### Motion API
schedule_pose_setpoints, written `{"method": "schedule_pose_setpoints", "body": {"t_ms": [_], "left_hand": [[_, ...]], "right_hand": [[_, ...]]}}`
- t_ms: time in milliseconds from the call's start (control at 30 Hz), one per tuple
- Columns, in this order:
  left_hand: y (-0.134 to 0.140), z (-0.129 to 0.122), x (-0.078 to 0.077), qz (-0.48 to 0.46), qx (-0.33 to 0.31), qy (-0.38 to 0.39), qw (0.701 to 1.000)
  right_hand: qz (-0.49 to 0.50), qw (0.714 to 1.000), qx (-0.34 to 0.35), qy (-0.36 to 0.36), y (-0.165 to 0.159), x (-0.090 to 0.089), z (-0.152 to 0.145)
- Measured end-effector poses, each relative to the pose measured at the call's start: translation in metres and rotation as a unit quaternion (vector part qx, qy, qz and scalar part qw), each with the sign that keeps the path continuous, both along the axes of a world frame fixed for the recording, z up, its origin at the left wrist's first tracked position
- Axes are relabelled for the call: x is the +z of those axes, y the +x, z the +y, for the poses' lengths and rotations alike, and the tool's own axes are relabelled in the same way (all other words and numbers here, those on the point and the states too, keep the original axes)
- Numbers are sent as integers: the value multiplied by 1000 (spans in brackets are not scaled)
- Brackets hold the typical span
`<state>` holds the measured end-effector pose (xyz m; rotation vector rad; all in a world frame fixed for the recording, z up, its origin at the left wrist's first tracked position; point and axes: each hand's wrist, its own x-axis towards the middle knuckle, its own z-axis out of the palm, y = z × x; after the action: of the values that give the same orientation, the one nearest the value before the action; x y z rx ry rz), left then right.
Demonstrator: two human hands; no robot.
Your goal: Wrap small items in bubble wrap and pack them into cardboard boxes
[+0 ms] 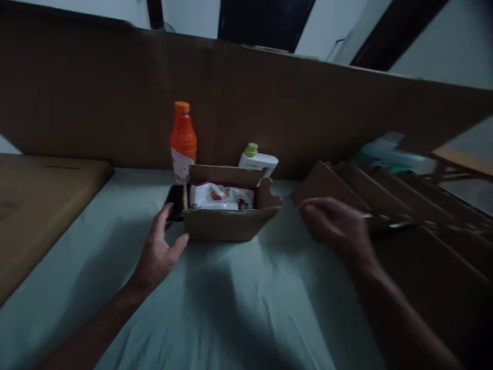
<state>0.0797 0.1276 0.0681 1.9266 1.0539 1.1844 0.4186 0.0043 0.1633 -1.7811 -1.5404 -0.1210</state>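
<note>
A small open cardboard box (227, 226) stands on the cloth-covered surface, with white and red printed packets (223, 198) inside. My left hand (157, 254) is at the box's left front corner, thumb and fingers apart, with nothing seen in it. A flat black object (176, 200) lies just past its fingertips, partly hidden by the box; I cannot make out its kind. My right hand (339, 223) is over to the right, between the box and the cardboard dividers. Motion smears its fingers, so whether they hold anything is unclear.
Behind the box are an orange bottle (183, 136) and a white bottle with a green cap (258, 160). Cardboard dividers (385, 198) stand at right, a blurred clear bottle (389, 154) behind them. A cardboard box (46, 205) lies left; a tall cardboard wall (231, 97) spans the back.
</note>
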Motion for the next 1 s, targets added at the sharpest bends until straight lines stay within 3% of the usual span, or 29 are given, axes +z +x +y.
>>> {"method": "schedule_pose_setpoints", "body": {"t_ms": [67, 167, 233, 367, 533, 633, 767, 867, 1000], "left_hand": [[4, -2, -15, -29, -29, -87, 995], [19, -2, -25, -79, -69, -158, 982], [28, 1, -22, -88, -76, -170, 979], [42, -2, -10, -88, -45, -145, 985], [43, -57, -17, -97, -118, -152, 976], [29, -97, -27, -92, -124, -177, 972], [18, -118, -34, -80, -130, -217, 964], [42, -123, -38, -49, -185, -231, 954], [110, -138, -40, -41, -296, -220, 929]], "right_hand": [[112, 991, 4, -79, -11, -37, -19], [186, 973, 29, -131, -41, -81, -7], [200, 970, 39, -132, -58, -89, 13], [206, 969, 32, -130, -67, -80, 20], [226, 970, -27, -83, -66, -83, -52], [210, 975, -41, -62, -82, -91, -99], [185, 980, -56, -46, -100, -98, -139], [172, 977, -125, -24, -89, -101, -175], [157, 962, -223, -28, -66, -113, -245]]}}
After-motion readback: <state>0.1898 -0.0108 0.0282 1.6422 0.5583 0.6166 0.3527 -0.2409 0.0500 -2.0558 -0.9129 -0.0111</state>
